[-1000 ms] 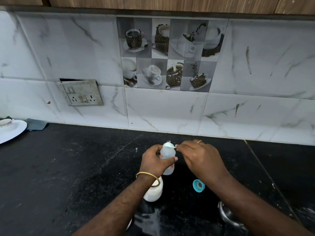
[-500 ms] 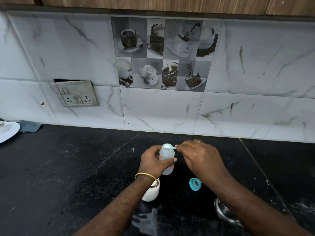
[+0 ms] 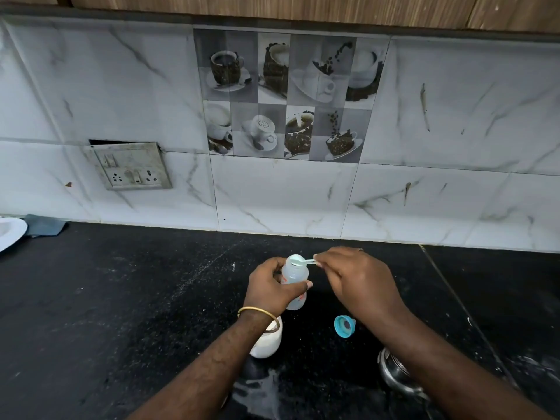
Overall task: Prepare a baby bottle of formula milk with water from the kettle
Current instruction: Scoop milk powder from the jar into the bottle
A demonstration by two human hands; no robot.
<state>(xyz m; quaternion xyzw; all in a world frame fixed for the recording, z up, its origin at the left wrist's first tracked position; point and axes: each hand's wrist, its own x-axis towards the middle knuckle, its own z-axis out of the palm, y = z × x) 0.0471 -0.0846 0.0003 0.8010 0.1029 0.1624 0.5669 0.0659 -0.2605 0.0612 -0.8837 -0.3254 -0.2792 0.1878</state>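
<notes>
A small translucent baby bottle [image 3: 294, 274] with red print stands uncapped on the black counter [image 3: 121, 298], and my left hand [image 3: 271, 287] is wrapped around it. My right hand [image 3: 357, 277] pinches the handle of a small white scoop [image 3: 304, 262] whose bowl rests over the bottle's mouth, with white powder in it. The blue bottle cap [image 3: 344, 326] lies on the counter below my right wrist. A white formula jar [image 3: 266, 341] sits open under my left wrist, partly hidden by the arm. A shiny steel kettle [image 3: 397, 374] shows beneath my right forearm.
A white plate [image 3: 10, 234] and a grey cloth [image 3: 45, 225] lie at the far left by the wall. A switch and socket plate [image 3: 130, 166] is set in the marble-tiled backsplash. White powder specks dot the counter.
The scoop has tipped down from above the bottle until its bowl sits level on the bottle's mouth. Both hands have kept their grips and stayed in place; the view drifted slightly.
</notes>
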